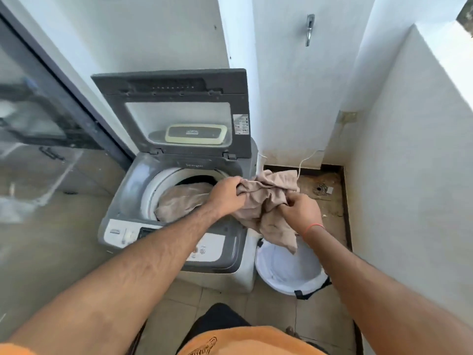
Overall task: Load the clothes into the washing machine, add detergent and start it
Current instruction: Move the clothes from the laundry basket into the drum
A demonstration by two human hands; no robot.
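Observation:
A grey top-loading washing machine (pixel 122 201) stands open, its lid (pixel 176 111) raised upright. A beige cloth (pixel 179 201) lies inside the drum. Both my hands hold a second beige garment (pixel 266 201) above the machine's right edge. My left hand (pixel 226 192) grips its upper left part over the drum opening. My right hand (pixel 302 211) pinches its right side, and a loose end hangs down toward the white laundry basket (pixel 289 278). No detergent container is in view.
The white basket sits on the floor right of the machine. A glass door (pixel 38 111) is on the left, white walls on the right, a tap (pixel 310 29) on the back wall and a floor drain (pixel 320 188) behind the basket.

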